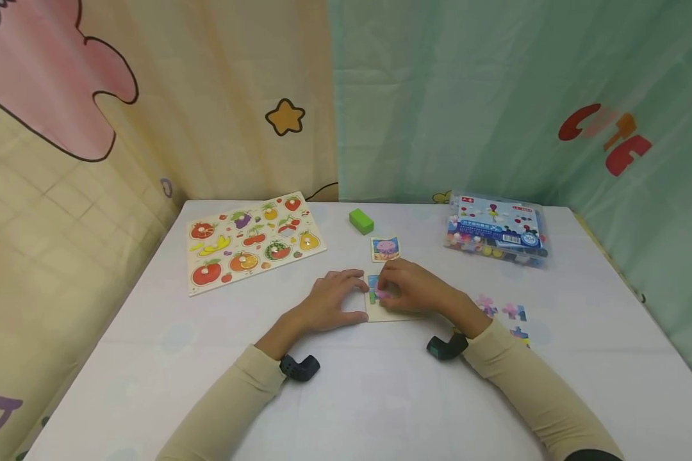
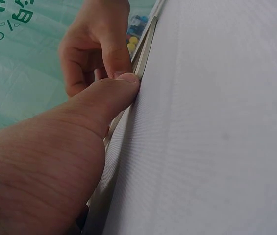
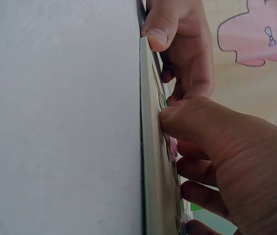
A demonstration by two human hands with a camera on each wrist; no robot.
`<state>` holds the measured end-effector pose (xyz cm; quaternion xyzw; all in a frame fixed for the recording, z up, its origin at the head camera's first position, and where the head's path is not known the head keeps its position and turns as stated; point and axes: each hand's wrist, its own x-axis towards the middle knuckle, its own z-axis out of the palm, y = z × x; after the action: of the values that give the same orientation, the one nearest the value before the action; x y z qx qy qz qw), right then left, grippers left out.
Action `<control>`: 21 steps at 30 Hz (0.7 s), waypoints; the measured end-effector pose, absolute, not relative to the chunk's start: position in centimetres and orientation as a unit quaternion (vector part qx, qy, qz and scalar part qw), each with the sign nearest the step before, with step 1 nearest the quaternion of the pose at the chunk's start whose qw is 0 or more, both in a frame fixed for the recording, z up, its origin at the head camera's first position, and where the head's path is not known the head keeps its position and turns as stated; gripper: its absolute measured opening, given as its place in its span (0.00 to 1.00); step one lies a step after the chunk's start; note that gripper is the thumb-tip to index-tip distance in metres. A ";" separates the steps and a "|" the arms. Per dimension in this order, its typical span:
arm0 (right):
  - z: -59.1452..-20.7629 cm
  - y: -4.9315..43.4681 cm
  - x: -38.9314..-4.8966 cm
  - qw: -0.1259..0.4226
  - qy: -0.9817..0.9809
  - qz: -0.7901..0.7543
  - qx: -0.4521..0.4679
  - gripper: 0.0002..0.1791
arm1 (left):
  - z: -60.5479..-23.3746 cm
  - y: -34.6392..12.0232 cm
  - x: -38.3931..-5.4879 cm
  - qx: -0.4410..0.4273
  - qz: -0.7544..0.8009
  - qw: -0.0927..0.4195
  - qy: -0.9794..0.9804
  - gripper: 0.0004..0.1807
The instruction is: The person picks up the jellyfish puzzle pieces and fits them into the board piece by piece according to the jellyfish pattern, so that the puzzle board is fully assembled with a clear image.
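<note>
A pale wooden puzzle board (image 1: 393,316) lies at mid-table, with blue and green jigsaw pieces (image 1: 372,282) at its upper left. Against its left edge rests my left hand (image 1: 336,301), thumb at the lower corner and fingers spread apart from it farther up. My right hand (image 1: 412,289) reaches over the board and pinches a pink puzzle piece (image 1: 382,294) beside those pieces. In the right wrist view, pink shows under the fingers (image 3: 197,169), close to the board surface (image 3: 153,147). The right hand hides much of the board.
Loose puzzle pieces (image 1: 514,312) lie right of the board, partly behind the right forearm. Beyond it are a small octopus picture card (image 1: 386,249) and a green block (image 1: 361,221). A fruit puzzle board (image 1: 254,240) lies back left, a clear plastic case (image 1: 496,228) back right.
</note>
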<state>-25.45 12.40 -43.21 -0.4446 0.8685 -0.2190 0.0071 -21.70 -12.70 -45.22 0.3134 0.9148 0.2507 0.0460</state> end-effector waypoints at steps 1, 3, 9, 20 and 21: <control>-43.2 12.4 -25.4 0.006 0.868 -0.222 -0.444 0.11 | -45.3 -12.7 -21.7 0.315 0.249 0.045 0.915 0.27; -43.3 12.5 -25.4 0.002 0.867 -0.224 -0.444 0.11 | -45.3 -12.7 -21.8 0.316 0.248 0.045 0.915 0.27; -43.2 12.5 -25.4 -0.010 0.867 -0.226 -0.444 0.08 | -45.3 -12.7 -22.1 0.317 0.244 0.045 0.915 0.28; -43.2 12.5 -25.6 0.019 0.872 -0.228 -0.434 0.06 | -45.4 -12.8 -22.1 0.317 0.251 0.046 0.913 0.28; -43.2 12.5 -25.5 0.024 0.872 -0.230 -0.431 0.06 | -45.5 -12.8 -22.1 0.316 0.251 0.047 0.914 0.28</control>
<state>-25.54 12.51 -43.24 -0.4315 0.8720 -0.2299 0.0244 -22.06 -12.76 -45.49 0.3162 0.9136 0.2512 0.0468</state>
